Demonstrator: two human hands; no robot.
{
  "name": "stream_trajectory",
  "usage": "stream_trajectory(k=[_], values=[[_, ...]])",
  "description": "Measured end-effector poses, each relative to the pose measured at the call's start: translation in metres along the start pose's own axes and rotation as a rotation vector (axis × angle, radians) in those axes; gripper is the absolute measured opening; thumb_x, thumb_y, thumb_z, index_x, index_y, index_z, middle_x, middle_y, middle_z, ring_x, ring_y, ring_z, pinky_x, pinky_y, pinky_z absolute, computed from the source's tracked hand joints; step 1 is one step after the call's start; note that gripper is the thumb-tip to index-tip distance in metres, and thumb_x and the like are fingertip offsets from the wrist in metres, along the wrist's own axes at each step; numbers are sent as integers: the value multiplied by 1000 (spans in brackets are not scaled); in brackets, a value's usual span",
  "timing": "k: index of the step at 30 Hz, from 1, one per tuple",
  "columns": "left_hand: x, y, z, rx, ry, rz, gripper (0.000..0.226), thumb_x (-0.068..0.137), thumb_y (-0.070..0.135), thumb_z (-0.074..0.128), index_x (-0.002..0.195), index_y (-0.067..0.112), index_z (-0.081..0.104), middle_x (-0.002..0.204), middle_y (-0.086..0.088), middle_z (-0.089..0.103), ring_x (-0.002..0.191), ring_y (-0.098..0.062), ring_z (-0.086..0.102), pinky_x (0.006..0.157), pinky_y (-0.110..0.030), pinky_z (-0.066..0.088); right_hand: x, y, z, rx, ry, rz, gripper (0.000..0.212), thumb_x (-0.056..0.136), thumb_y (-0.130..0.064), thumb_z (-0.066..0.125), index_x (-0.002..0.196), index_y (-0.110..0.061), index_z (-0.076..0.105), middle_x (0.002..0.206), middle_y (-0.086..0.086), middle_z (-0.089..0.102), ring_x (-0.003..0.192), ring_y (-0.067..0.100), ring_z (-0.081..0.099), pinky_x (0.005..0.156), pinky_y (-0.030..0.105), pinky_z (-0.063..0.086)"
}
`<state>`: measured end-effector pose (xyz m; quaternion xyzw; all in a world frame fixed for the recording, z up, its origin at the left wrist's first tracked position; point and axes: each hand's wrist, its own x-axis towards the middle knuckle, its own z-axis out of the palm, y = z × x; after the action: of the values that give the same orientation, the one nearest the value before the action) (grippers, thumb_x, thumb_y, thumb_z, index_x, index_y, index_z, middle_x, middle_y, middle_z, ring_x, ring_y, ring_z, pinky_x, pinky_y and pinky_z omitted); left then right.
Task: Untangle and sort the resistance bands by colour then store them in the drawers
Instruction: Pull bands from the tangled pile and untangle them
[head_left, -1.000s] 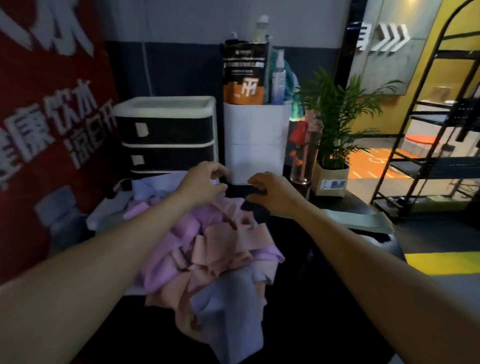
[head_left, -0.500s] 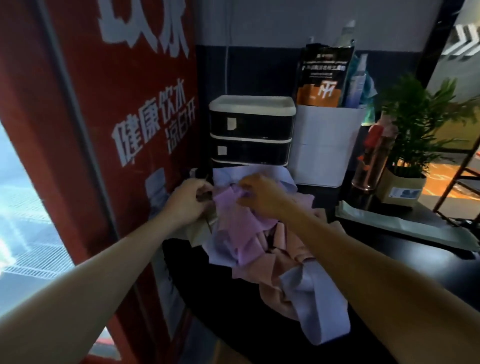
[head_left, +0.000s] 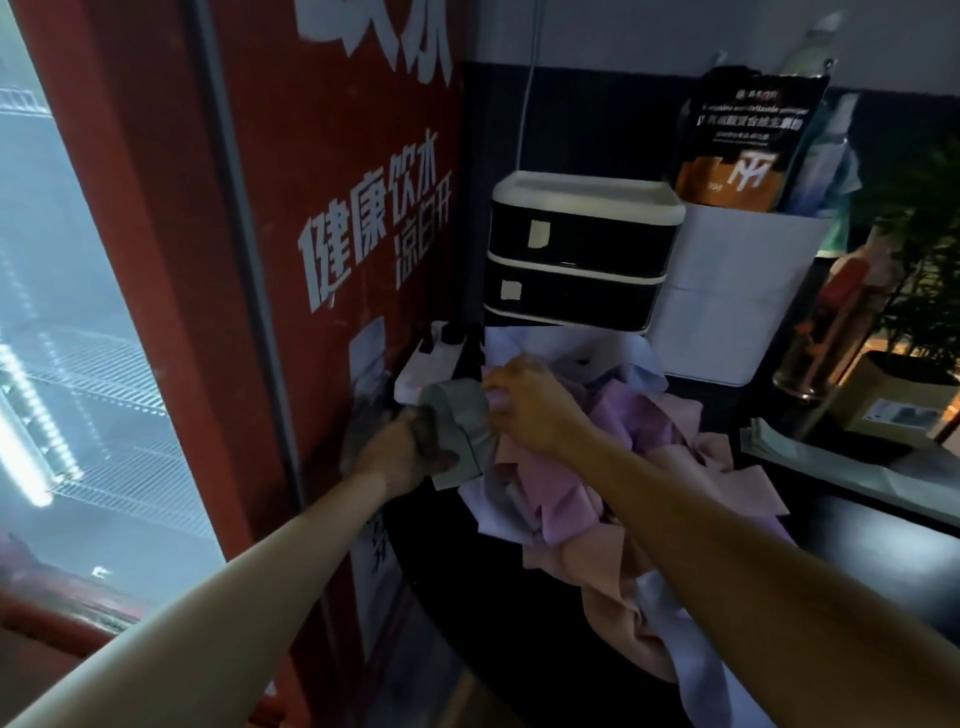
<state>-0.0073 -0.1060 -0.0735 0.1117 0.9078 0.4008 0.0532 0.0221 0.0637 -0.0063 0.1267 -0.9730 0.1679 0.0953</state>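
Note:
A tangled heap of resistance bands (head_left: 597, 499) in purple, pink and pale blue lies on the black table (head_left: 857, 561). At the heap's left edge my left hand (head_left: 400, 452) grips a grey-green band (head_left: 462, 426), pulled a little way out of the pile. My right hand (head_left: 530, 405) pinches the same band right where it meets the heap. Behind the pile stands a small drawer unit (head_left: 576, 254) with a white top and dark drawer fronts, both visible drawers closed.
A red drinks fridge (head_left: 322, 260) with a lit glass door fills the left. A white box (head_left: 737, 291) holding a bag and bottles, a bottle and a potted plant (head_left: 914, 291) stand behind. A pale folded band (head_left: 831, 462) lies at the right.
The view swung left toward the fridge. Both hands shifted to the heap's left edge, and the left hand has drawn a grey-green band out of the pile.

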Motion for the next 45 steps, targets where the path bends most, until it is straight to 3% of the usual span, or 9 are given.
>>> stream_trajectory(k=[2, 5, 8, 11, 16, 24, 33, 39, 45], values=[[4, -8, 8, 65, 34, -45, 69, 75, 29, 77, 127, 4, 39, 126, -9, 50, 113, -28, 52, 78, -24, 38, -2, 1, 4, -44, -21, 44, 25, 81, -22, 57, 101, -8, 62, 107, 12, 54, 103, 29, 51, 87, 32, 42], [11, -15, 11, 74, 73, -85, 70, 73, 30, 78, 125, 1, 40, 124, -16, 53, 110, -32, 54, 75, -28, 39, -2, 3, 9, -36, 22, -5, 6, 70, -20, 53, 70, -17, 48, 82, 11, 58, 79, 26, 53, 70, 33, 41], [16, -15, 13, 78, 101, -54, 55, 75, 20, 77, 117, -3, 50, 114, -17, 60, 103, -32, 58, 70, -26, 37, 3, 19, 15, 15, 47, -45, 22, 70, -10, 55, 62, -23, 39, 71, 0, 48, 65, 15, 42, 60, 34, 43], [18, -12, 13, 76, 135, -27, 35, 77, 14, 73, 106, -1, 59, 105, -16, 64, 100, -31, 61, 70, -24, 38, -6, 15, 8, -6, 38, -90, 13, 78, 2, 53, 74, -9, 53, 76, 1, 51, 69, 17, 49, 61, 27, 42], [16, 8, 4, -157, 195, 45, 45, 85, 5, 63, 127, 8, 50, 110, -8, 57, 107, -24, 54, 81, -21, 36, -15, 19, -3, 33, 66, -54, 18, 83, -6, 61, 96, 7, 63, 96, 17, 62, 86, 27, 57, 73, 29, 41], [16, 78, -31, -396, 178, 224, 26, 89, 1, 58, 114, 7, 59, 88, 4, 56, 85, -12, 54, 68, -18, 45, -20, 28, -30, 201, 166, 101, 21, 87, -13, 61, 102, 0, 67, 101, 7, 69, 93, 21, 63, 78, 27, 45], [9, 173, -35, -487, 103, 436, 22, 87, 0, 60, 101, 18, 60, 89, 6, 59, 79, -3, 56, 71, -14, 50, -39, 42, -91, 521, 368, 213, 31, 87, -10, 62, 59, -16, 51, 53, -8, 50, 50, 1, 43, 49, 10, 34], [0, 228, -19, -502, 63, 510, 22, 85, 1, 63, 105, 11, 60, 84, 9, 58, 76, 0, 54, 75, -15, 47, -66, 65, -135, 505, 589, 195, 19, 82, 1, 65, 101, 1, 66, 82, 8, 67, 71, 7, 59, 79, 33, 50], [-6, 273, 1, -593, -23, 541, 16, 86, 4, 63, 85, 19, 59, 85, 1, 62, 81, -13, 59, 79, -31, 51, -94, 82, -178, 447, 721, 163, 18, 85, -4, 64, 102, -3, 67, 83, 1, 63, 67, -1, 53, 65, 5, 43]])
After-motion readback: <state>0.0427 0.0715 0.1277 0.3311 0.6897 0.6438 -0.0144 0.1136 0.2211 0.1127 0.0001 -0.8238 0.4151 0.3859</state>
